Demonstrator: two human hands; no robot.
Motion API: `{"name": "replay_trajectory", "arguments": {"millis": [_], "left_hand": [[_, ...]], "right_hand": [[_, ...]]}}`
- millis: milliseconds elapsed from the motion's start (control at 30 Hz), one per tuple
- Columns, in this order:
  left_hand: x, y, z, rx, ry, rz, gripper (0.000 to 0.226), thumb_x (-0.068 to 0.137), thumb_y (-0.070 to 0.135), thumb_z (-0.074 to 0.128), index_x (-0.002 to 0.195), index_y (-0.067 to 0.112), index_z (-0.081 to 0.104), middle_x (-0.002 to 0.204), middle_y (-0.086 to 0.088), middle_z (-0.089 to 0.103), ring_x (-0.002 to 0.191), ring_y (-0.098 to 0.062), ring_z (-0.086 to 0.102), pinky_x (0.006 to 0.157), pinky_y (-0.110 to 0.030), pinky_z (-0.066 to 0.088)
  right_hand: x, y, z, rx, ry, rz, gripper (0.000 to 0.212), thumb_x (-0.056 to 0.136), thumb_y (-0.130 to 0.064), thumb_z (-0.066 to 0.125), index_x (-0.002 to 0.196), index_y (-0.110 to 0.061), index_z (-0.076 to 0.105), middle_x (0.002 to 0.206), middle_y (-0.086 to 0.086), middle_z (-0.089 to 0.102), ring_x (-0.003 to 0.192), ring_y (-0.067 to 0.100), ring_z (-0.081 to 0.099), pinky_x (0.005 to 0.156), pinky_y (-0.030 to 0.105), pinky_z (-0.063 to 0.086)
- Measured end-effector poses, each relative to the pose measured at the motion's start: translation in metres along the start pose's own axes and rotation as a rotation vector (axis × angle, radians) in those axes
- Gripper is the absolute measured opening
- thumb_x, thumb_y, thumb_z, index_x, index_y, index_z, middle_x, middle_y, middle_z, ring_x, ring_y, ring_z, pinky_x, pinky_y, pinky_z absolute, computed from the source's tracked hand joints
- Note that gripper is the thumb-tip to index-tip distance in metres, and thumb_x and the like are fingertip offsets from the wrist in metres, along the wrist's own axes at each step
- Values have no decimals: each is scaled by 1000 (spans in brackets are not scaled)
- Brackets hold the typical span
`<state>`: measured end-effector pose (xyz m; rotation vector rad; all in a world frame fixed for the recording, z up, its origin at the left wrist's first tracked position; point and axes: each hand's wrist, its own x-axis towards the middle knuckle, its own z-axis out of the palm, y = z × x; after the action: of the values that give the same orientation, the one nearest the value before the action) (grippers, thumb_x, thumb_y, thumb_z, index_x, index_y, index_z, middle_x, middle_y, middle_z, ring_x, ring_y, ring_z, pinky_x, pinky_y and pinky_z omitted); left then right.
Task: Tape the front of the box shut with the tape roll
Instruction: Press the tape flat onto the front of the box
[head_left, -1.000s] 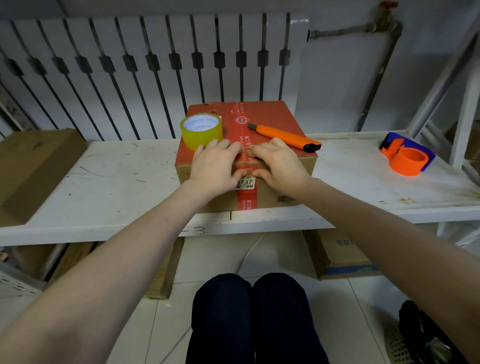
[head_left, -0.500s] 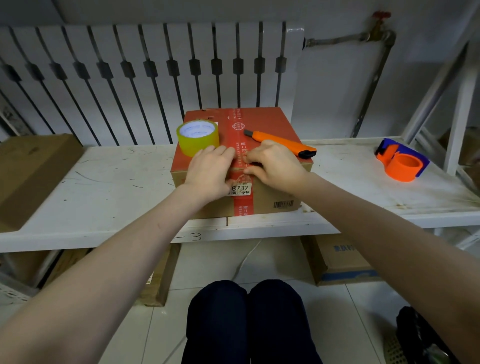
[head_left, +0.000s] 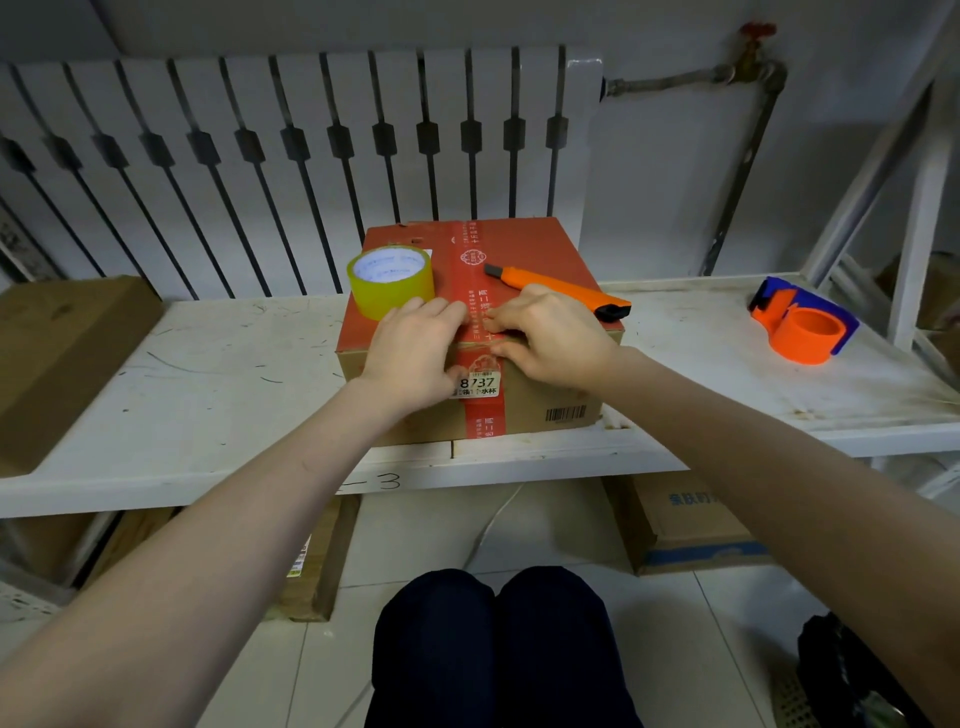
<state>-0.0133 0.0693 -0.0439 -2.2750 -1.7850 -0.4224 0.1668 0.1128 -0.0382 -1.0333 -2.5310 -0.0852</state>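
On the white shelf (head_left: 208, 395), close to its front edge, stands the box (head_left: 524, 244), a cardboard carton with a red top and a red printed strip (head_left: 480, 280) running down its middle and over its front face. Both hands lie on the box's front top edge, one on each side of that strip. The left hand (head_left: 415, 358) is spread flat, palm down, fingers reaching onto the box's top and thumb down on the front face beside a white label (head_left: 479, 385) reading 8737; it grips nothing. The right hand (head_left: 553, 338) is curled, its fingertips pressed on the strip at the box's edge and its thumb on the front face; whether it pinches a loose end of tape cannot be told.

The tape roll (head_left: 390, 280), yellow with a white core, stands on the box's top at the left, just behind the left hand's fingers and touching or nearly touching them. An orange knife (head_left: 558, 288) with a black end lies slantwise on the box's top at the right, just behind the right hand. A barcode (head_left: 565, 414) sits low on the box's front face, to the right.

Well to the right of the box an orange and blue tape holder (head_left: 802, 327) rests on the shelf. Left of the box lies a plain brown carton (head_left: 57, 353). Behind the box a white radiator (head_left: 291, 156) lines the wall. Below the box's shelf, dark-clad knees (head_left: 493, 634) show over a tiled floor.
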Motion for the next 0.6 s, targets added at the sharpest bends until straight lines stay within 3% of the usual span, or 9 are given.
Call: {"name": "replay_trajectory", "arguments": {"millis": [133,200,400,600], "left_hand": [[-2,-1,1,34,7,-8,59,67,45,75,113,18,51,111,-2,60,104,-26,52,85,-38,41],[-2,2,3,27,26,-26,56,67,44,76,110,17,52,108,-2,60,103,-26,53,84,-38,40],[0,3,2,-6,15,-54,53,67,33,77,111,17,52,108,-3,60,102,-27,51,82,-38,40],[-3,2,1,-18,49,-51,47,73,45,68,110,20,53,108,1,61,104,-25,53,85,-39,40]], "right_hand": [[3,-7,2,-66,18,29,40,81,-51,62,98,-16,66,99,-1,69,96,19,55,71,33,50],[3,-11,6,-91,43,49,41,76,-50,67,94,-13,63,95,2,67,94,20,54,67,30,44],[-4,-12,11,-134,76,11,46,72,-40,74,104,-10,57,107,7,63,100,25,53,82,35,41],[-5,-11,15,-190,99,-12,50,62,-40,80,95,-9,59,95,7,65,90,26,57,77,36,43]]}}
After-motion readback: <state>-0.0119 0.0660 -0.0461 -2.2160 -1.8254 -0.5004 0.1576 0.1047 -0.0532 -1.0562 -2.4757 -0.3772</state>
